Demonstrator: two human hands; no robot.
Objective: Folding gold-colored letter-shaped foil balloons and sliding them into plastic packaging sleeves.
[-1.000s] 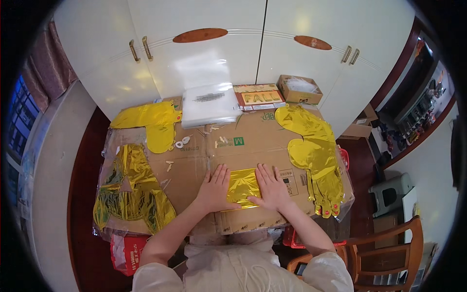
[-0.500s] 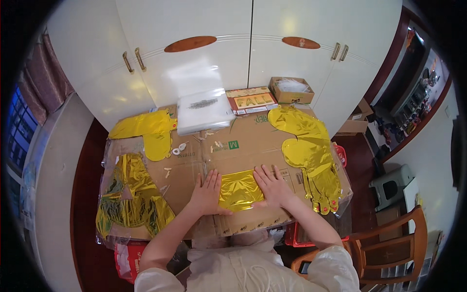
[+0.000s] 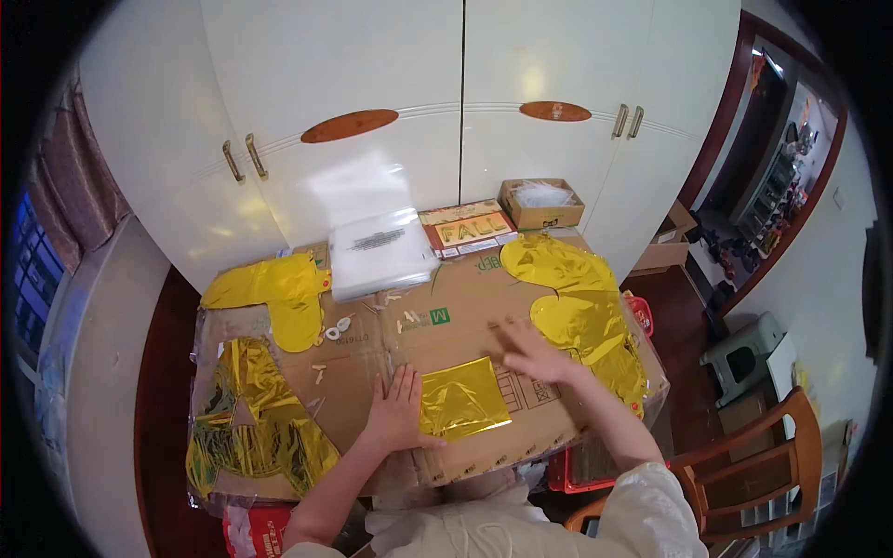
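A folded rectangle of gold foil, probably a flat foil balloon, lies on the cardboard near me. My left hand rests flat at its left edge, fingers stretched out and the thumb along the lower left corner. Beyond the foil's upper right corner, my right hand is off it with fingers apart and slightly blurred, holding nothing I can see. More flat gold foil balloons lie to the right, partly behind my right arm. At the left are a gold foil balloon and a crumpled gold foil piece.
At the back stand a stack of clear plastic bags, a flat printed box and an open carton. White rings and small pale scraps lie mid-table. White cupboards rise behind; a wooden chair stands right.
My right hand has lifted off the foil and moved up and right. The foil's right side is uncovered and looks flatter. My left hand stays beside it; the view has tilted up.
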